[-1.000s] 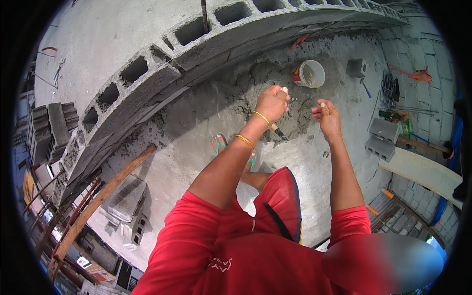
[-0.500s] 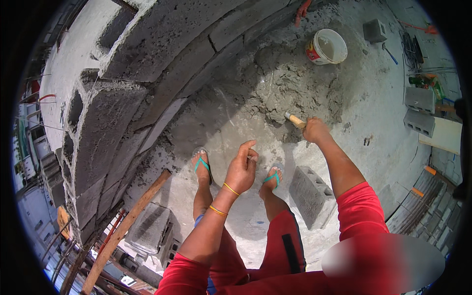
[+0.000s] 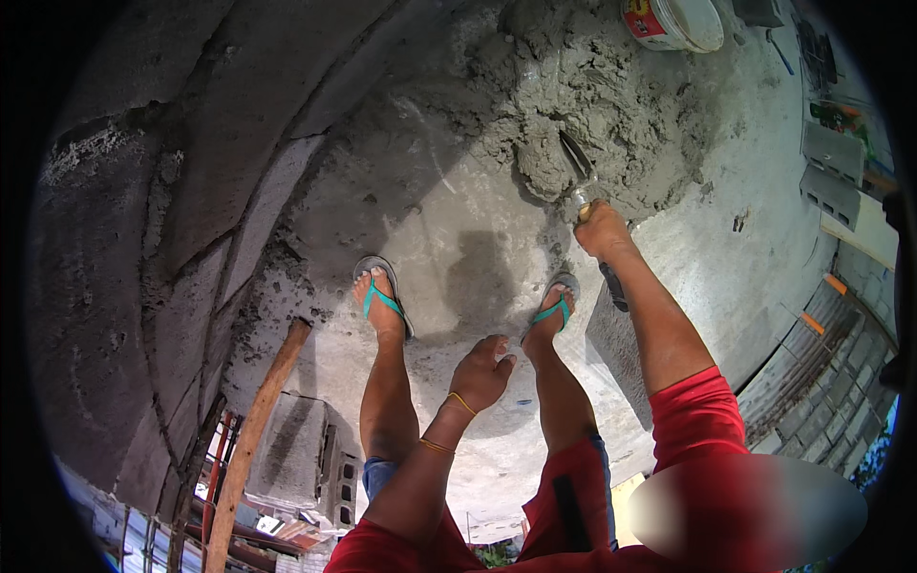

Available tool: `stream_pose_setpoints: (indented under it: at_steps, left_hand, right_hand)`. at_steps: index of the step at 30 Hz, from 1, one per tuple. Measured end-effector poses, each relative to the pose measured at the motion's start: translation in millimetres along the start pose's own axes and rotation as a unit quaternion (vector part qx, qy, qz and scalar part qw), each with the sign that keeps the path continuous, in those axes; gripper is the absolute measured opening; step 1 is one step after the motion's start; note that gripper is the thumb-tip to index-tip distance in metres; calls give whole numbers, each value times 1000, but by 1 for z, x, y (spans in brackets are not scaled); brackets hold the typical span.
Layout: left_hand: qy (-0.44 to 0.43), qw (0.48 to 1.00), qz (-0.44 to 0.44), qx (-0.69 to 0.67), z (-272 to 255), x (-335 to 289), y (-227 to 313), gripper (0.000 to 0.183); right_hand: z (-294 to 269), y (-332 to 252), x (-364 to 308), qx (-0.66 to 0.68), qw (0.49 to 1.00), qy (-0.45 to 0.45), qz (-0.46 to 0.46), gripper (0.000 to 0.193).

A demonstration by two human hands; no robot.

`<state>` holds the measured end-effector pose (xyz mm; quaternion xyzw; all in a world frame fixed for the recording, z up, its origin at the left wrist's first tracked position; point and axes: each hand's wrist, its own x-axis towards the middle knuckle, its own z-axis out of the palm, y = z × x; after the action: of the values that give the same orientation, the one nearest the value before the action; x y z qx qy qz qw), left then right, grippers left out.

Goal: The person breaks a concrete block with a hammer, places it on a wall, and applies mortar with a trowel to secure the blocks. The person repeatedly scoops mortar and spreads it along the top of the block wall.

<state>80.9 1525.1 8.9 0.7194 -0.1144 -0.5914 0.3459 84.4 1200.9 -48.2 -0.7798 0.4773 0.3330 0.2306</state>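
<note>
The right hand [image 3: 604, 232] is wrapped around the handle of a trowel [image 3: 577, 156], its fingers pressed firmly about it, while the left hand [image 3: 482, 371] hangs between the legs with loosely bent fingers — holding nothing. Near the top edge a white plastic bucket [image 3: 674, 25] with a red and yellow label leans beside the mortar; the frame cuts it off, and its contents cannot be made out. The trowel is at the near edge of the mortar heap [image 3: 638, 105], its narrow-looking dark blade against the mix — tan handle above the fist, black butt below. The mortar is grey, damp and lumpy, spread thick over the concrete floor [image 3: 755, 191]. A concrete block [image 3: 616, 349] sits beside the right foot [image 3: 552, 307].
</note>
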Motion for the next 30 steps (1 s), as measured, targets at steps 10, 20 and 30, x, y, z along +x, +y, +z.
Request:
stream_pose_setpoints:
  at_steps: [10, 20, 30]
  left_hand:
    - [8, 1000, -10, -24, -30, 14, 4, 37]
    - [-31, 998, -6, 50, -56, 23, 0, 37]
    - [-42, 999, -20, -15, -18, 9, 5, 41]
  right_hand:
    - [16, -24, 34, -85, 989, -119, 10, 40]
    - [-100, 61, -37, -122, 992, -18, -25, 45]
    - [119, 75, 32, 223, 953, -169, 117, 16]
